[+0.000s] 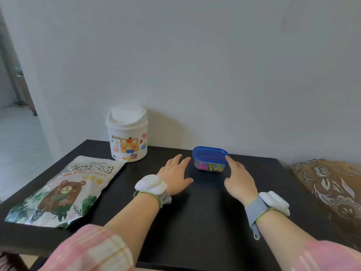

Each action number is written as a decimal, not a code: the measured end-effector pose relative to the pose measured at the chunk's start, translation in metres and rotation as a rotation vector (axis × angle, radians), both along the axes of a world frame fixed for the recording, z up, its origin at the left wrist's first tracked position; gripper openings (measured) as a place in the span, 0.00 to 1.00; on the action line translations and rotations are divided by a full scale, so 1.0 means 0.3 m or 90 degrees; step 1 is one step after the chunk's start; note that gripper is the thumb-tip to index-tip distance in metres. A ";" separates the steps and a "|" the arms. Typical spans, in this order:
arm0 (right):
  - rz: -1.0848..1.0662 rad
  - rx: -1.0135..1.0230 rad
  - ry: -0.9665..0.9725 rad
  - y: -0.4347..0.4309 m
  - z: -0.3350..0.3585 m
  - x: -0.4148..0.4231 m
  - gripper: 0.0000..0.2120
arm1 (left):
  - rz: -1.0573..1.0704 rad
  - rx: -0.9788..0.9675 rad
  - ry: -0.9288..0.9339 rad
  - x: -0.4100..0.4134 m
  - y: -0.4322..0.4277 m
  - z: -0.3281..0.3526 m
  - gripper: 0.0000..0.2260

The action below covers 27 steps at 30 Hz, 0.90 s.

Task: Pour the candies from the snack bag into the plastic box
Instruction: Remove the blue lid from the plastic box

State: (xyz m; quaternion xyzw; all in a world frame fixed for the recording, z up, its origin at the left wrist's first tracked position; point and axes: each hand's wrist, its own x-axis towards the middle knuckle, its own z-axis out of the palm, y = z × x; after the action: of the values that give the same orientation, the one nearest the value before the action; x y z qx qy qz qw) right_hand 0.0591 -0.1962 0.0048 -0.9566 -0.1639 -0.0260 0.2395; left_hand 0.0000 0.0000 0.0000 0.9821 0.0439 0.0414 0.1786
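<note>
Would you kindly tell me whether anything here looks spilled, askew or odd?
Nothing is spilled or askew. One oddity: the plastic box has its blue lid on with colourful candies inside, while the snack bag lies flat.

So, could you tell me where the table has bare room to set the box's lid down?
Bare table lies between the left hand and right hand, in front of the plastic box; another patch runs from the box to the right edge. Back left is crowded: the bin stands by the snack bag's corner.

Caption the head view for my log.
Right hand touches the lidded plastic box, left hand rests beside it; snack bag lies aside.
</note>
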 end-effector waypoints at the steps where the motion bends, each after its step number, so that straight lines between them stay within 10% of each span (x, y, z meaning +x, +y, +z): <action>1: -0.001 0.002 -0.006 0.005 0.000 0.011 0.36 | 0.000 0.000 0.000 0.008 -0.001 -0.001 0.34; 27: 0.050 0.110 -0.209 0.042 -0.006 -0.032 0.09 | 0.061 -0.016 -0.008 -0.042 0.029 -0.045 0.39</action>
State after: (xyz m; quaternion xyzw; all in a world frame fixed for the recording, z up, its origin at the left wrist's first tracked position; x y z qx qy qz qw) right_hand 0.0496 -0.1835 0.0029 -0.9080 -0.2355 -0.1864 0.2920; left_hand -0.0126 0.0088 -0.0135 0.9762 0.0905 0.0559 0.1890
